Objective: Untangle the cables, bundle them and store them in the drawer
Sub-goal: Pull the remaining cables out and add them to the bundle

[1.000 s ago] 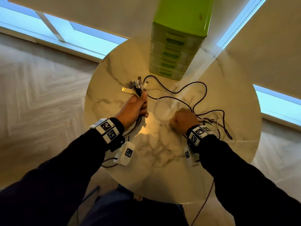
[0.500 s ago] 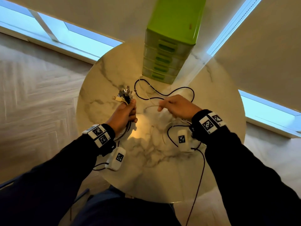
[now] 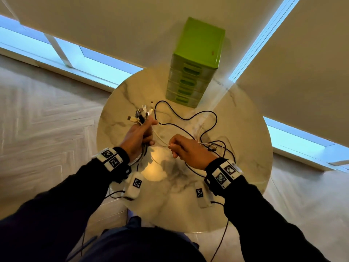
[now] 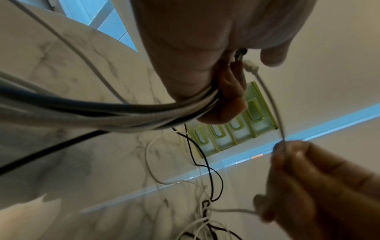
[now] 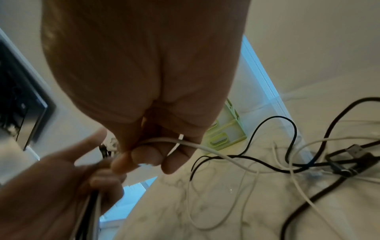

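Note:
My left hand (image 3: 140, 132) grips a bundle of black and white cables (image 4: 115, 113), their plugs (image 3: 140, 113) fanning out above the fist. A thin white cable (image 3: 160, 138) runs from that fist to my right hand (image 3: 184, 148), which pinches it between thumb and fingers (image 5: 144, 155). Loose black cable (image 3: 188, 118) loops across the round marble table (image 3: 245, 148), and a tangle of black and white cables (image 3: 213, 146) lies just beyond my right hand. The green drawer unit (image 3: 194, 67) stands at the table's far edge with all drawers closed.
The table edge curves close on every side, with pale floor below. Blinds and bright window strips lie behind the drawer unit. White sensor pods (image 3: 134, 185) hang under both wrists, with thin leads trailing off the near table edge.
My right hand has drawn back toward me from near the left fist, pulling the white cable out taut. The left hand keeps its grip on the bundle. The head view has shifted.

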Demonstrator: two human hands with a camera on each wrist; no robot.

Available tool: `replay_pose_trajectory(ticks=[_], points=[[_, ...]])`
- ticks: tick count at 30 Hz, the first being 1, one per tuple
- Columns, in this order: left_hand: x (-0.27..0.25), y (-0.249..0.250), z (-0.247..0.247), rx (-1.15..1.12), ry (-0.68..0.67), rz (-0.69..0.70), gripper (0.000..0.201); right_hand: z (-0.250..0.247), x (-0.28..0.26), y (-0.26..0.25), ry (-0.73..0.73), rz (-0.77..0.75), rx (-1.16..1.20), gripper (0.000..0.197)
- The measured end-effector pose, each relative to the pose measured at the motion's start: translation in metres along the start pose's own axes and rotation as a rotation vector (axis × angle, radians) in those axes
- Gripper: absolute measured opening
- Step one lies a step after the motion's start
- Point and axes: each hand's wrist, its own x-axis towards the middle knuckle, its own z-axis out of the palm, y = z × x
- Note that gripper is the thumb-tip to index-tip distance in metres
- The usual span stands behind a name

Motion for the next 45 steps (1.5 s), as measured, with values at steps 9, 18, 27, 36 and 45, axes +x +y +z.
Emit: replay_pose_trajectory(ticks=[9,18,27,36,45], points=[[-0.021,-0.004,0.014,0.259,-0.064,0.043,0.019,0.035,0.011,-0.030,0.051,0.041,-0.004,0.031],[-0.027,-0.008,0.024,0.228,-0.031,0.099,0.071,0.024,-0.001,-0.036,0.420,-0.049,-0.082,0.023],[-0.036,-0.006,0.046,0.324,-0.036,0.085,0.079,0.039,-0.003,-0.040,0.369,0.037,-0.150,0.019],[-0.007,0.026,0.035,0.252,0.163,0.237,0.048,0.050,-0.022,0.006,0.276,-0.040,-0.239,0.032],[0.005,0.084,0.025,0.039,0.148,0.369,0.039,0.032,-0.024,0.064,0.061,0.266,-0.462,0.042]])
